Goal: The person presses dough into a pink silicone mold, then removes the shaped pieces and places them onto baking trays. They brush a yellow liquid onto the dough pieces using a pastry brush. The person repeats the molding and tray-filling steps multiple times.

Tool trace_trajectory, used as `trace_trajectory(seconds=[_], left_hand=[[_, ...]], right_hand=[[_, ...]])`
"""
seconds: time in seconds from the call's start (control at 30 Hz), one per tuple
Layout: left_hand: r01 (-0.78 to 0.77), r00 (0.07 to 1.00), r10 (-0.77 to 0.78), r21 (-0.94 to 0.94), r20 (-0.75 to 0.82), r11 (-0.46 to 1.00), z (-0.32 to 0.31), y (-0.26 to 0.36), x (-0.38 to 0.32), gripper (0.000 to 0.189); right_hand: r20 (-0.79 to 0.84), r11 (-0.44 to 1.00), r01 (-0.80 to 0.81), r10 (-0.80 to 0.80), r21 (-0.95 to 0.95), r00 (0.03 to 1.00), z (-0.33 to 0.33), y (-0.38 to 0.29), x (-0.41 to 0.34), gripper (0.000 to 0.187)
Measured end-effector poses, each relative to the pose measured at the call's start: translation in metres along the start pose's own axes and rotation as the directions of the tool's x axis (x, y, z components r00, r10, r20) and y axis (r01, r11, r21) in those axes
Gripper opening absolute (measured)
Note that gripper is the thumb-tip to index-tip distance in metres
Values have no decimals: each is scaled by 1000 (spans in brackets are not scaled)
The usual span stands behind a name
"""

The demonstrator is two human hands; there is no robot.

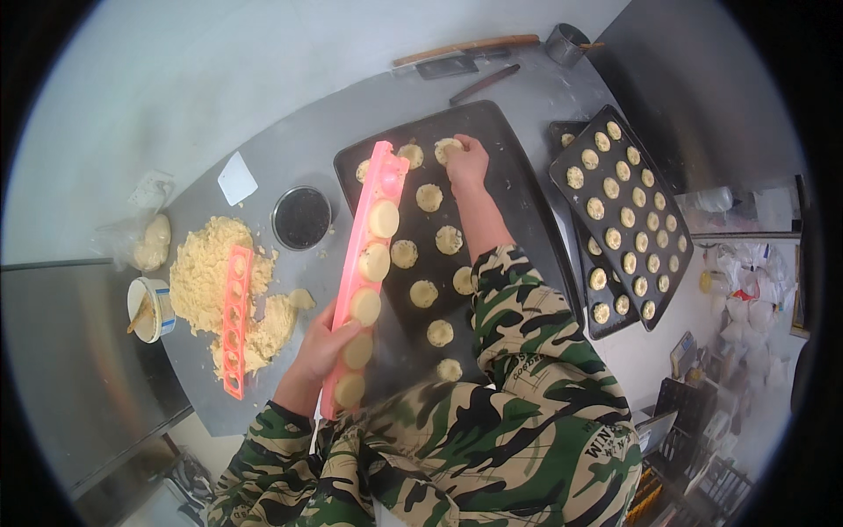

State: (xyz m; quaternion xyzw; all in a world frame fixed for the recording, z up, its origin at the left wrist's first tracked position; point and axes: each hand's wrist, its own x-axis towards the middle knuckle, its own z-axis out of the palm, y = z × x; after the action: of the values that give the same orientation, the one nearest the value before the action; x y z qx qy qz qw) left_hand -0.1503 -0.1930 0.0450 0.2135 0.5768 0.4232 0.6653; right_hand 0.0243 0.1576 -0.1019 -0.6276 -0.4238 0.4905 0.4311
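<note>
My left hand (pixel 327 344) grips a long pink mold (pixel 359 263) near its lower part, tilted above the near tray. Several pale dough rounds (pixel 375 261) sit in a row along it, and the cup at its far end shows bare pink. At the far side of the dark baking tray (pixel 520 217), my right hand (pixel 469 163) has its fingers on a dough round (pixel 448 151). More dough rounds with dark-specked edges and hollowed tops, such as one dough round (pixel 429 197), lie in staggered rows on this tray. Some are partly hidden by the mold and my right sleeve.
Crumbly dough (pixel 211 270) is heaped at left, with a pink perforated strip (pixel 235 323) on it. Nearby are a bowl of dark seeds (pixel 301 218), a white scraper (pixel 238 178) and a white tub (pixel 153 309). Overlapping filled trays (pixel 622 217) stand right; a rolling pin (pixel 467 50) lies behind.
</note>
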Motion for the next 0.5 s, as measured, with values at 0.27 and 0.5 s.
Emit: trace_trajectory(seconds=[0.27,0.5], left_hand=[[5,998,6,187,-58,982,11,18,29,66],[-81,996,58,456,64,886,47,30,56,68]], right_hand=[[299,978,181,-203,99,933,-20,-19,-64,19],[345,951,228,-289,206,893,-48,-2,-113,16]])
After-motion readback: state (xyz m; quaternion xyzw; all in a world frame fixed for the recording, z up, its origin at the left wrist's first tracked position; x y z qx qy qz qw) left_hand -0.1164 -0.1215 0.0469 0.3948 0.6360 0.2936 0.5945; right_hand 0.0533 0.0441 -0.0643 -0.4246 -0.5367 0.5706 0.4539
